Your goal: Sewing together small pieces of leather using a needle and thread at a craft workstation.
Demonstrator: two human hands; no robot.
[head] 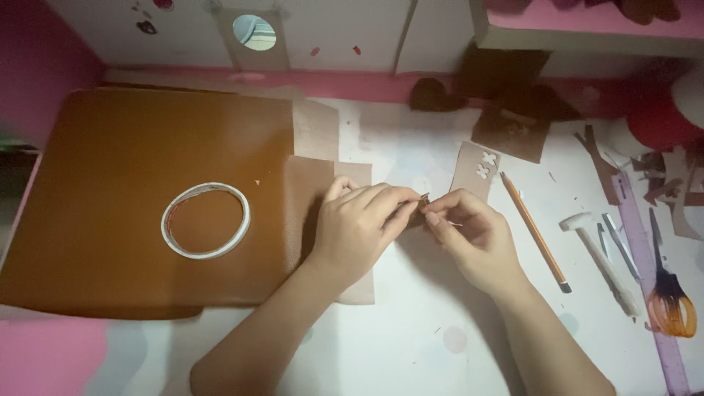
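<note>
Hands (359, 227) (469, 238) pinching brown scrap (423, 199), tape ring (206, 220) nearby

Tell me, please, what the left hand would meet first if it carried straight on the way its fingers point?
The left hand points rightwards, so it would first meet the right hand, whose fingertips already pinch the same small brown piece with it. Depth between them is hard to judge.

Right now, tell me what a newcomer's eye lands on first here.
Both hands, left hand and right hand, meet at mid-table, pinching a tiny brown piece between their fingertips. To the left, a white tape ring lies on a large brown sheet. At far right sit a pencil and orange-handled scissors.
</note>
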